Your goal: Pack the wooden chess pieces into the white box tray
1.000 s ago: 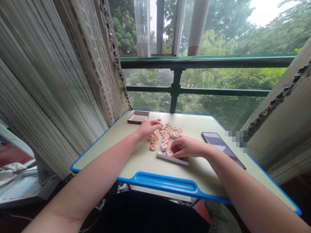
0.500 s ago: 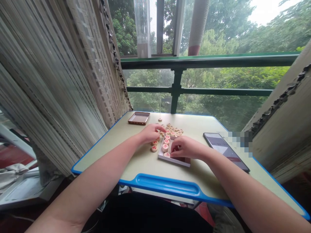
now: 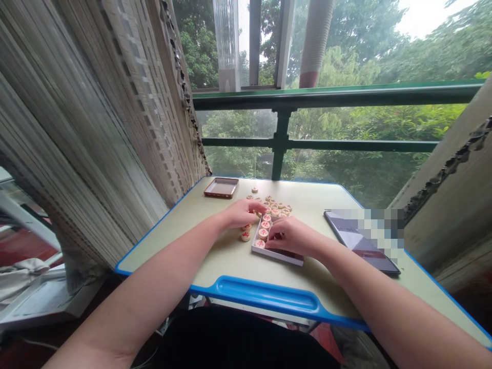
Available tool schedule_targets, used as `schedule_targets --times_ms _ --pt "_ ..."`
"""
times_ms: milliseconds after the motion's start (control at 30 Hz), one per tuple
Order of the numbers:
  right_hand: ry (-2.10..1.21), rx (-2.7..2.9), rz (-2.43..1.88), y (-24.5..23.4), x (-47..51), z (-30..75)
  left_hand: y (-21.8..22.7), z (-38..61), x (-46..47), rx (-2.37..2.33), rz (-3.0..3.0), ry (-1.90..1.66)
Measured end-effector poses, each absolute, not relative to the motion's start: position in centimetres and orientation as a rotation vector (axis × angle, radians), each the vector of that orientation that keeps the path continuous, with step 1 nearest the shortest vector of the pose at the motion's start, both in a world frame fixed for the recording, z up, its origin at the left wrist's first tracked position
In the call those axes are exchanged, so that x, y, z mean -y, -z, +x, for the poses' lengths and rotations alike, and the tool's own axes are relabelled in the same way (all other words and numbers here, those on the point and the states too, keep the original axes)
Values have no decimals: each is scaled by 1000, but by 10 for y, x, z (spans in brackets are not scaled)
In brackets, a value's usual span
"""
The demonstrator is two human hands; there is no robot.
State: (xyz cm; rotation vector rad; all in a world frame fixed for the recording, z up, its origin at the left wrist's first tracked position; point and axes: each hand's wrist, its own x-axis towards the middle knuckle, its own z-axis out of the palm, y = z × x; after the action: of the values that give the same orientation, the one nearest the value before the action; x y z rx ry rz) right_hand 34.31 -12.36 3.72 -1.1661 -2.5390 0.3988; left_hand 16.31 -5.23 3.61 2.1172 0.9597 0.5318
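Observation:
A shallow white box (image 3: 277, 257) lies tilted on the table. Along its left wall runs a row of round wooden Chinese chess pieces (image 3: 265, 225) with red characters. My right hand (image 3: 288, 236) reaches into the box with curled fingers. Its fingertips are closed at the edge of a red-marked Chinese chess piece (image 3: 260, 244) in the near left corner. At the box's far left corner, my left hand (image 3: 243, 211) has bent fingers over the pieces; whatever lies between its fingertips is hidden. Loose pieces (image 3: 246, 236) lie beside the box, partly under the left hand.
More loose pieces (image 3: 280, 205) spread behind the box, and a single one (image 3: 254, 190) stands farther back. A brown box lid (image 3: 221, 188) lies at the back left. To the right is a phone (image 3: 359, 243). The table (image 3: 165, 241) has a blue rim with a groove.
The piece at my right fingertips has moved slightly left, into the box's near corner. My left hand stays by the far corner, and the whole view has shifted a little.

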Motion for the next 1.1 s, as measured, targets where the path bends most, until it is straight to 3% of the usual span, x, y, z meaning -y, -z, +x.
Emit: schedule_targets --times_ms 167,400,600,767,1100 --pt "-442 2554 -1170 -45 124 350 -35 161 50 -986 2116 -546" --pt "-49 2321 -1475 -34 102 374 -30 162 46 -976 2003 -600" --pt "-64 2383 -1535 -27 93 381 -29 150 32 -1202 2182 -802" --pt "-100 2378 -1465 -27 94 378 -25 143 25 -1381 2389 -637" --pt "-110 2334 -1436 -23 93 378 -24 145 24 -1260 2627 -473"
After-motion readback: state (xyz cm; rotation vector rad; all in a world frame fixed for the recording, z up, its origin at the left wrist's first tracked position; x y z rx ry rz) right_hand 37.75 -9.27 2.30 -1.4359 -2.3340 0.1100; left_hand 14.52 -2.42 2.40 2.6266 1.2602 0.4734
